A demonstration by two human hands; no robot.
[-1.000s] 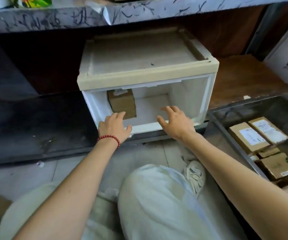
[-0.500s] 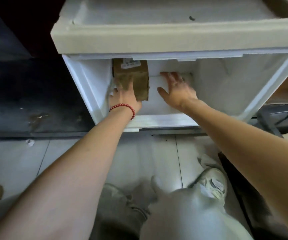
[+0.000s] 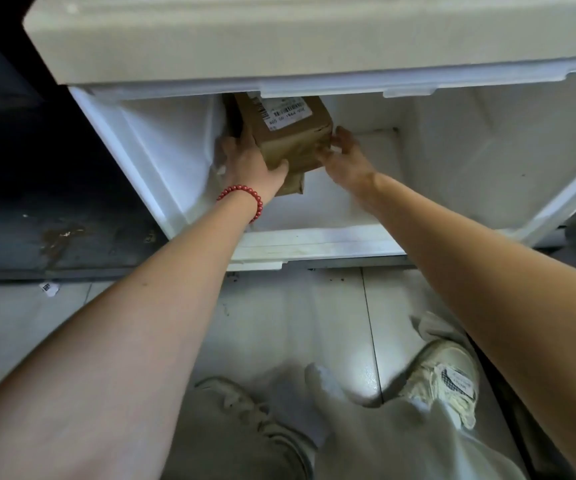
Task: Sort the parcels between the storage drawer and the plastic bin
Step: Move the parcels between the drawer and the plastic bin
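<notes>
A white storage drawer (image 3: 314, 242) with a beige top stands open in front of me on a low shelf. Inside it, at the left rear, a brown cardboard parcel (image 3: 290, 140) with a white barcode label is tilted and lifted off the drawer floor. My left hand (image 3: 250, 164), with a red bead bracelet on the wrist, grips the parcel's left and lower side. My right hand (image 3: 347, 157) presses against its right edge. A second flat brown parcel (image 3: 295, 183) lies under it, mostly hidden. The plastic bin is out of view.
The drawer's right half holds nothing that I can see. A dark shelf surface (image 3: 54, 209) runs to the left of the drawer. Grey floor tiles (image 3: 297, 317), my knees and a pale sneaker (image 3: 446, 372) fill the lower view. A paper scrap (image 3: 49, 289) lies on the floor.
Both hands went from the drawer's front edge deep inside it. They closed on the brown parcel from both sides and tilted it up. My head moved closer and lower.
</notes>
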